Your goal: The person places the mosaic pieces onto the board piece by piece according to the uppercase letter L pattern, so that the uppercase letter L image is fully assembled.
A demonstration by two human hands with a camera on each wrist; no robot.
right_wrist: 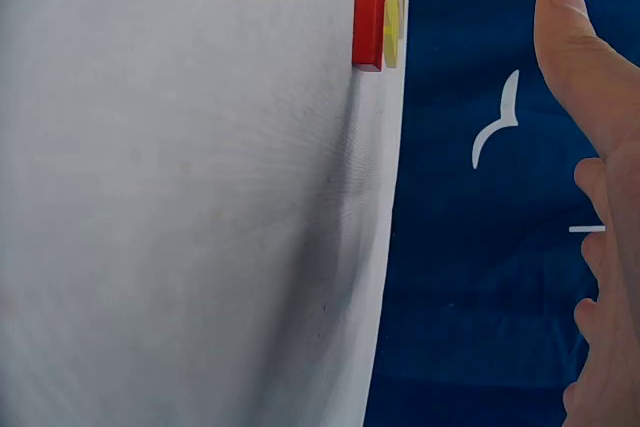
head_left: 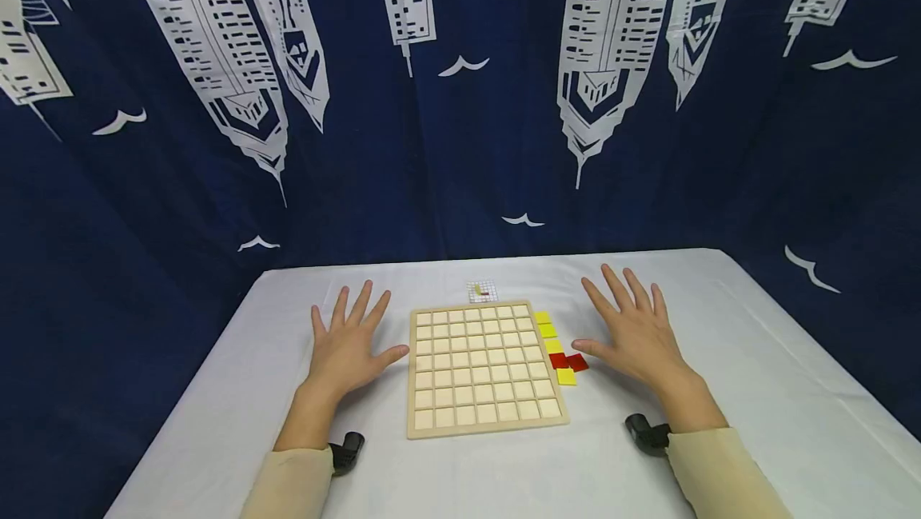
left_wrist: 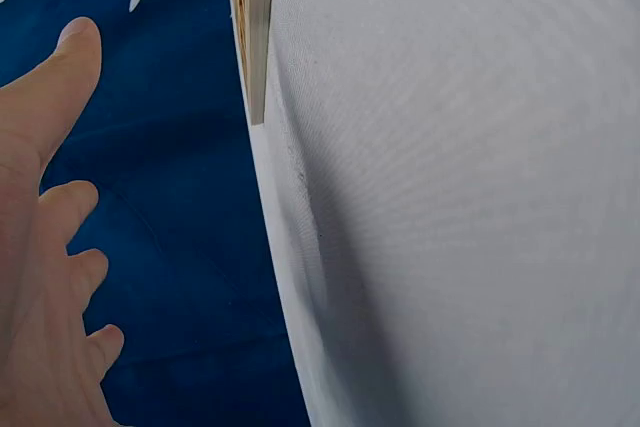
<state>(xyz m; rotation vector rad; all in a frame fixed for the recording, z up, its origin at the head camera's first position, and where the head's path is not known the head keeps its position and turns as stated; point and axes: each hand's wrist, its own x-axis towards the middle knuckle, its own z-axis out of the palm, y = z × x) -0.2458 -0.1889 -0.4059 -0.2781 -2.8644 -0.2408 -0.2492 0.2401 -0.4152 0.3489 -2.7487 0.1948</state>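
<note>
Left hand (head_left: pixel 345 353) and right hand (head_left: pixel 639 340), spread wide, flank one grid board (head_left: pixel 482 370); right of it, four yellow tiles (head_left: pixel 566 377), two red tiles (head_left: pixel 559 361).

We see our right hand (right_wrist: pixel 622 177) against a navy cloth (right_wrist: pixel 460 327), thumb outstretched and 4 fingers partly showing, apart from a red tile (right_wrist: pixel 368 17). Toward the far edge of the white table (right_wrist: pixel 150 197), yellow tiles (right_wrist: pixel 392 27) sit just beside that red one.
</note>
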